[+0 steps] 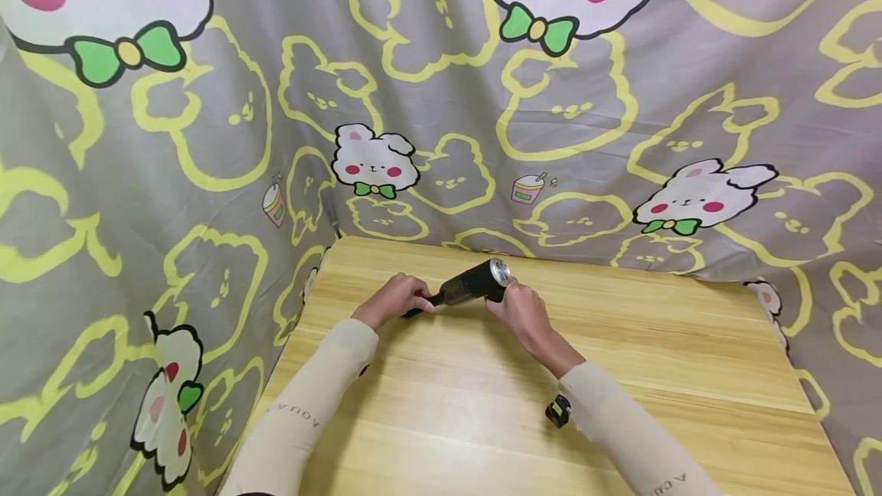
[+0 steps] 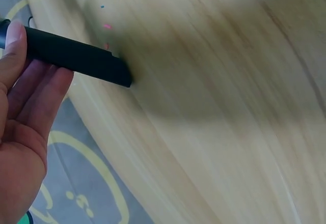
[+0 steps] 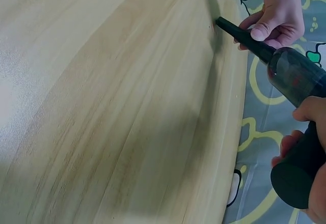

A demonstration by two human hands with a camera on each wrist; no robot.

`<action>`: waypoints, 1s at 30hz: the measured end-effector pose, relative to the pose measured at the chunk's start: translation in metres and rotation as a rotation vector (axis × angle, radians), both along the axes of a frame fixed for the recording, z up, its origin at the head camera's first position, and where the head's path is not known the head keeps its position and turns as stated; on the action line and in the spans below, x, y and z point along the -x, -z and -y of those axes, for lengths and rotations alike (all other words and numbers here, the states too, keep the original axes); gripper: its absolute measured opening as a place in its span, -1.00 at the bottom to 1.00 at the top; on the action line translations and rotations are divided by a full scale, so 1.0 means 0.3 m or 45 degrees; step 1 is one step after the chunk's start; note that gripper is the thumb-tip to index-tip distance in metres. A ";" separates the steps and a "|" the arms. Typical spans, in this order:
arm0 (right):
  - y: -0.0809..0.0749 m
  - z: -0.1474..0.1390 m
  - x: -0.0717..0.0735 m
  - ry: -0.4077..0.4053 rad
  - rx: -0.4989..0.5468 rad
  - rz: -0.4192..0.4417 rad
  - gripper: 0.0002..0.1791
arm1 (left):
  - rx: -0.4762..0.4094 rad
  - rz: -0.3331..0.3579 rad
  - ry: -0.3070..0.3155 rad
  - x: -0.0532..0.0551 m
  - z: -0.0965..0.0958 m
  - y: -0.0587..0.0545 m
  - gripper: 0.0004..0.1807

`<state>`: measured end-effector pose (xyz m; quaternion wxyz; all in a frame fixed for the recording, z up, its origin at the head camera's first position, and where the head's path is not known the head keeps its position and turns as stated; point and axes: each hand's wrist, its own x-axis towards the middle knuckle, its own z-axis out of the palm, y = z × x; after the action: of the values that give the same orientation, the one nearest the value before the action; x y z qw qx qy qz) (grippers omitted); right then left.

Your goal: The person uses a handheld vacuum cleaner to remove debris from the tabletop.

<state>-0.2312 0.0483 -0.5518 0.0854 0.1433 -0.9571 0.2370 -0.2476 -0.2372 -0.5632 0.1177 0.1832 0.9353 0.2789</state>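
Observation:
A black handheld vacuum cleaner with a silver end cap is held over the far part of the wooden table. My right hand grips its handle, fingers wrapped round it. My left hand pinches the slim black nozzle between thumb and fingers. The nozzle's slanted tip points down close to the tabletop, beside several tiny coloured bits. Between nozzle and handle, the see-through dust cup shows a little red inside.
The wooden table spreads under both arms. Grey curtains with yellow outlines and white cartoon animals hang along its back and sides. A small black device is on the right wrist.

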 end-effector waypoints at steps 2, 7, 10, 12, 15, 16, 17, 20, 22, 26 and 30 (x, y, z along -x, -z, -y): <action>0.001 -0.003 0.002 0.008 0.001 -0.001 -0.57 | -0.006 -0.003 -0.003 0.006 -0.006 0.000 -0.86; -0.001 -0.009 0.004 0.022 -0.009 -0.020 -0.57 | -0.035 -0.016 -0.008 0.018 -0.019 -0.001 -0.87; -0.003 -0.015 0.005 0.031 -0.017 -0.019 -0.56 | -0.033 -0.011 -0.013 0.022 -0.026 0.001 -0.88; -0.006 -0.020 0.004 0.040 -0.015 -0.008 -0.55 | -0.037 -0.004 -0.014 0.024 -0.032 0.001 -0.90; -0.009 -0.027 0.001 0.048 -0.014 0.017 -0.56 | -0.046 0.014 -0.011 0.024 -0.040 -0.001 -0.90; -0.012 -0.029 -0.001 0.052 -0.014 0.028 -0.57 | -0.049 0.018 -0.010 0.023 -0.042 -0.001 -0.90; -0.015 -0.032 -0.003 0.053 -0.013 0.038 -0.58 | -0.051 0.020 -0.009 0.022 -0.045 -0.002 -0.90; -0.027 -0.043 -0.010 0.048 -0.019 0.063 -0.59 | -0.061 0.033 0.000 0.018 -0.052 -0.004 -0.90; -0.035 -0.052 -0.014 0.044 -0.020 0.082 -0.61 | -0.059 0.028 0.007 0.015 -0.059 -0.002 -0.90; -0.039 -0.074 -0.020 0.034 0.003 0.114 -0.65 | -0.047 0.032 0.032 0.005 -0.075 0.002 -0.88; -0.028 -0.096 -0.028 0.038 0.018 0.121 -0.68 | -0.044 0.040 0.055 -0.006 -0.091 0.002 -0.86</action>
<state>-0.2229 0.0771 -0.5435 0.0445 0.1171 -0.9603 0.2491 -0.2458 -0.2099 -0.5639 0.1351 0.2010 0.9243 0.2951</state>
